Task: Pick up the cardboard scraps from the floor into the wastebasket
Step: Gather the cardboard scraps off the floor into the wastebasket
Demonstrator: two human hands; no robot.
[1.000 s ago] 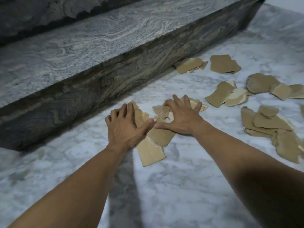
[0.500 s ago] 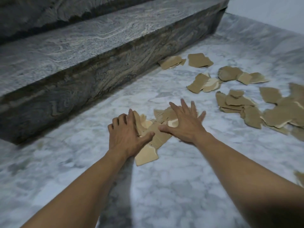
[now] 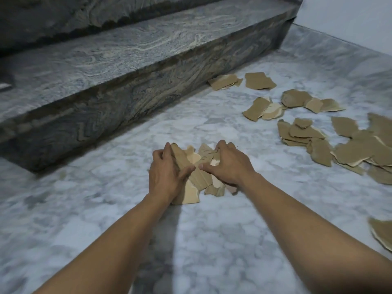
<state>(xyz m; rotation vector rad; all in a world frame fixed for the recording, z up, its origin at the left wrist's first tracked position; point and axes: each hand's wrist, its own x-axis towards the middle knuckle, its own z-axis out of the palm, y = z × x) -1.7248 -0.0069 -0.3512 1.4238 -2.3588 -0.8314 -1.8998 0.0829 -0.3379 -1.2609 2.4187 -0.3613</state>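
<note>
A small heap of torn brown cardboard scraps (image 3: 196,179) lies on the marble floor in front of me. My left hand (image 3: 166,174) presses against its left side with fingers curled over the pieces. From the right, my right hand (image 3: 228,166) closes on the same heap, thumb on top. Both hands squeeze the scraps together between them. More cardboard scraps (image 3: 305,132) lie scattered at the right, up to the step. No wastebasket is in view.
A dark veined stone step (image 3: 127,88) runs along the left and back. A pale wall (image 3: 350,22) stands at the far right. Another scrap (image 3: 381,232) lies at the right edge. The marble floor (image 3: 212,240) spreads between my arms.
Both hands went from lying flat and spread on the scraps to curling around them, pushing the heap together. The view has shifted so more scraps show at the right.
</note>
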